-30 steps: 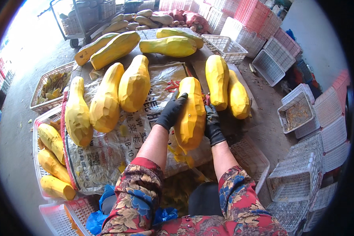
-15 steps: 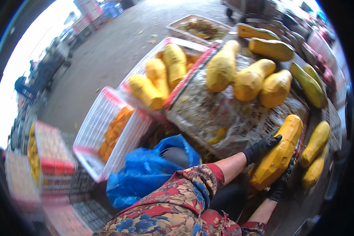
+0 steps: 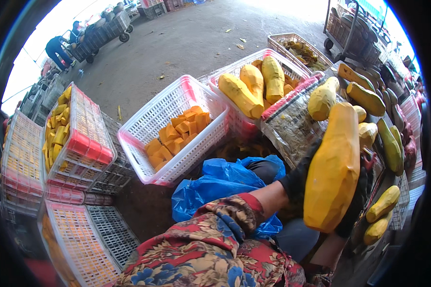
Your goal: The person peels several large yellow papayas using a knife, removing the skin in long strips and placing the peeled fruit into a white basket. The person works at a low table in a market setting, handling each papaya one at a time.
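I am gripping a peeled papaya (image 3: 334, 167) with both gloved hands, left hand (image 3: 299, 179) and right hand (image 3: 354, 210) wrapped around it. A white basket (image 3: 143, 124) is holding a few papaya chunks (image 3: 177, 136); many whole peeled papayas (image 3: 254, 88) are waiting.

A crumpled blue plastic bag (image 3: 215, 184) lies below the white basket (image 3: 148, 124) of orange chunks

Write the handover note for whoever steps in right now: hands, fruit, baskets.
Left hand, black glove: grips the large peeled papaya on its left side.
Right hand, black glove: supports the fruit's right side, mostly hidden.
Done: orange chunks lie in the white basket; peeled papayas fill the next basket.
Left: the held fruit is uncut; unpeeled green ones wait at right.
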`<act>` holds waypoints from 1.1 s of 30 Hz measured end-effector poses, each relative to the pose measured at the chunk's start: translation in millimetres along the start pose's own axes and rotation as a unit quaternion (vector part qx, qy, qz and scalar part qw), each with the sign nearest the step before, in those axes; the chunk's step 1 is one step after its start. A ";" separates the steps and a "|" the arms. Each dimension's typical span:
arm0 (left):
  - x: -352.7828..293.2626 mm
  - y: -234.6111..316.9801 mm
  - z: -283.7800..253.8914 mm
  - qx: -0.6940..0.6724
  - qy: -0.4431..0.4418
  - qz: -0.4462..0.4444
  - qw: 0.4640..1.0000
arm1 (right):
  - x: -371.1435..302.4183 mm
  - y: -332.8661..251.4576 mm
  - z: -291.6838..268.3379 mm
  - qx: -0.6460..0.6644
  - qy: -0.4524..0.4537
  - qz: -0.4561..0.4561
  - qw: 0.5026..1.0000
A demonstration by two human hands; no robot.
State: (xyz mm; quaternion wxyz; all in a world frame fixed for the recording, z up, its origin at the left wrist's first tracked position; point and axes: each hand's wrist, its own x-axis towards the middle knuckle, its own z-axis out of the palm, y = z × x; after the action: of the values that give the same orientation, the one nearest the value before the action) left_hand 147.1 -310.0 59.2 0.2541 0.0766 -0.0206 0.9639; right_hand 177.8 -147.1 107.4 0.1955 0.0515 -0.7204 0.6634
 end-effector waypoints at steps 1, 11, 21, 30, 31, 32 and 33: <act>1.9 19.6 -2.2 -0.011 0.006 0.010 1.000 | 1.3 -6.3 18.6 0.001 -0.026 -0.001 1.000; -142.8 225.0 -52.9 0.121 0.067 0.221 0.965 | -5.9 8.8 109.9 0.100 -0.169 0.235 0.952; -301.5 322.9 -143.4 0.268 0.225 0.475 0.807 | -18.2 131.4 28.6 0.047 -0.150 0.230 0.960; -356.7 359.2 -204.7 0.234 0.247 0.541 0.769 | -6.4 148.9 28.3 0.068 -0.107 0.339 0.932; -359.1 361.1 -206.4 0.220 0.252 0.554 0.762 | -5.7 149.7 32.2 0.046 -0.111 0.328 0.937; -360.3 361.1 -208.1 0.204 0.259 0.566 0.755 | -5.0 151.3 36.2 0.026 -0.117 0.317 0.941; -360.3 361.1 -209.8 0.187 0.272 0.584 0.742 | -4.5 152.8 39.8 0.007 -0.123 0.305 0.944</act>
State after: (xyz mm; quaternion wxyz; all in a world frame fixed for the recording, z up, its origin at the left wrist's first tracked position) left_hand 249.8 -783.0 -205.2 -0.3830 -0.1693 0.1893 0.8881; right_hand 122.5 -169.3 -38.9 -0.1068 -0.0876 -0.7155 0.6848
